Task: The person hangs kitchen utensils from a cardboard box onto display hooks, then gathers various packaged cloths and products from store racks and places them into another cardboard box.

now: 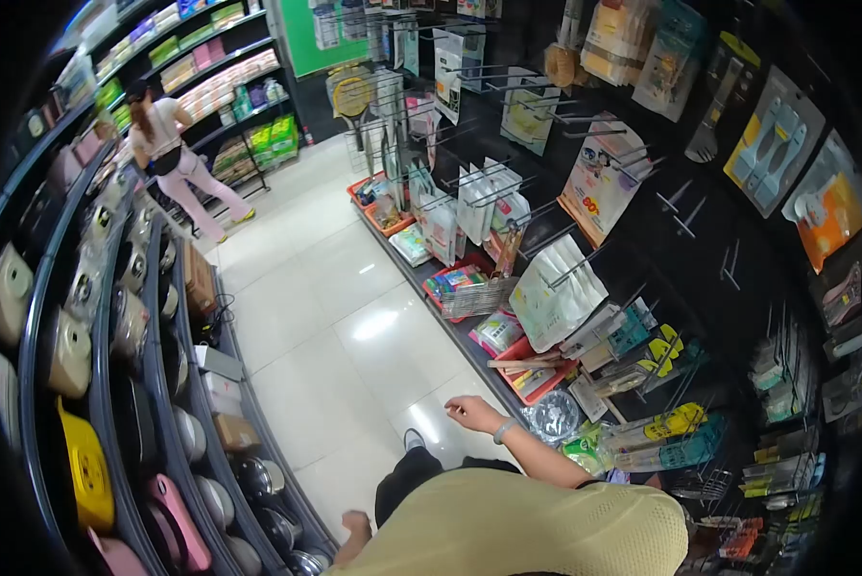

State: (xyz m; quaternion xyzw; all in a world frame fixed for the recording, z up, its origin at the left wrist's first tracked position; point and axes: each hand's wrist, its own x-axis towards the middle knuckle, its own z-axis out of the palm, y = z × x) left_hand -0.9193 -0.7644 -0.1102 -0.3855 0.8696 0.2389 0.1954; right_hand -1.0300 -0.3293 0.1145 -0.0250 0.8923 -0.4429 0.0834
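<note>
My right hand (471,413) hangs over the tiled floor with its fingers loosely curled and a little apart, and nothing shows in it. A grey band (505,431) circles that wrist. Nearest to this hand is a red basket (543,386) of packaged goods at the foot of the right-hand rack. Low in the view, my left hand (356,524) is beside my dark-clothed leg, near the lower left shelves. Its fingers are small and partly hidden, so their closure is unclear; no object is visible at it.
Pots and pans fill the left shelves (249,379), with a yellow container (86,463) among them. Hooks with hanging packages (604,178) jut from the right wall. A person (167,144) stands at the far shelves. White floor tiles (292,298) run between the racks.
</note>
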